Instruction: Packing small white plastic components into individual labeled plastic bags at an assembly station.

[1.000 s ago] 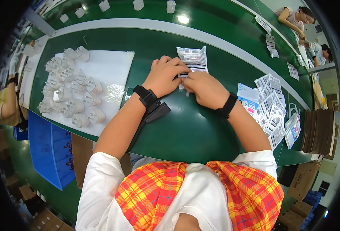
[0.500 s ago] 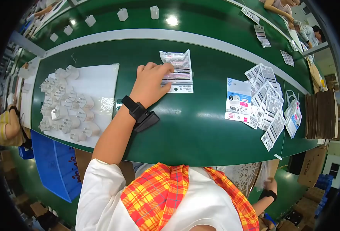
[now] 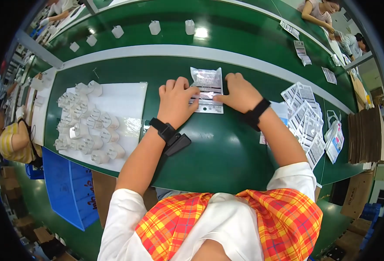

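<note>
Fingers (image 3: 192, 91) of the left hand (image 3: 173, 102) touched the left edge of a printed packet (image 3: 208, 78), forefinger and thumb standing apart; from where I stood, I couldn't tell whether they gripped it. Opposite, the right hand (image 3: 243, 96) leaned in, its thumb stretched onto the packet's right side, the other fingers loosely bent and well parted from the thumb. Both forearms slanted inward over the green table (image 3: 218, 161), a black band (image 3: 258, 113) on each wrist. The packet lay between the two hands. White plugs (image 3: 99, 156) crowded the left, and more packets (image 3: 307, 122) were heaped by the right forearm.
</note>
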### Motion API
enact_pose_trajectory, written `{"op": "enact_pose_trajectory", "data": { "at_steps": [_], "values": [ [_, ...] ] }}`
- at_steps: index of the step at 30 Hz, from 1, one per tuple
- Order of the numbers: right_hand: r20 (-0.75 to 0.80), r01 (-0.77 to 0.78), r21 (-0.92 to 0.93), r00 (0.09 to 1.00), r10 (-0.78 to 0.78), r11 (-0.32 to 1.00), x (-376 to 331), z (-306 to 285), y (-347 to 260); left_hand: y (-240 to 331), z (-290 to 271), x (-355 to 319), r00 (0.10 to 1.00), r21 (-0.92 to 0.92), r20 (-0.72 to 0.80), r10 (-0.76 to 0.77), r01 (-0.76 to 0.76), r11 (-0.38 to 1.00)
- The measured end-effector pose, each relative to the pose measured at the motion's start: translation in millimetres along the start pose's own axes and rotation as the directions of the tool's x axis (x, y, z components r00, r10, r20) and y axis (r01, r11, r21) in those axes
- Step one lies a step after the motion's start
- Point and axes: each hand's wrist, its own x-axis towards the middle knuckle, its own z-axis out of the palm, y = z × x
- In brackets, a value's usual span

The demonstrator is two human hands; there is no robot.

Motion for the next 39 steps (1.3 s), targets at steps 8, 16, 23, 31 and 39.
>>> {"op": "enact_pose_trajectory", "data": {
  "at_steps": [8,16,23,31,39],
  "values": [
    [0.035,0.161,0.246,0.984,-0.174,0.956,65.2,-8.7,58.2,-15.4,-7.2,-4.5,0.965,0.088,-0.053,-0.256,0.259,0.962],
    [-0.351,-0.309,0.249,0.854,0.383,0.918,48.9,-64.4,202.5,-17.5,-1.3,3.0,0.969,0.061,-0.002,-0.246,0.246,0.967],
    [0.142,-0.043,-0.178,0.987,0.069,0.983,-135.8,-28.3,67.6,-16.8,-4.2,-3.5,0.961,0.091,0.056,-0.270,0.264,0.960],
    [0.119,-0.203,-0.153,0.968,0.222,0.967,-121.3,-21.0,41.2,-21.7,0.0,-9.4,0.973,0.074,0.044,-0.226,0.223,0.972],
    [-0.209,0.237,-0.223,0.936,-0.284,0.946,-74.8,35.2,-5.6,-17.5,-1.0,-9.6,0.980,0.100,0.010,-0.201,0.199,0.975]
  ]
}}
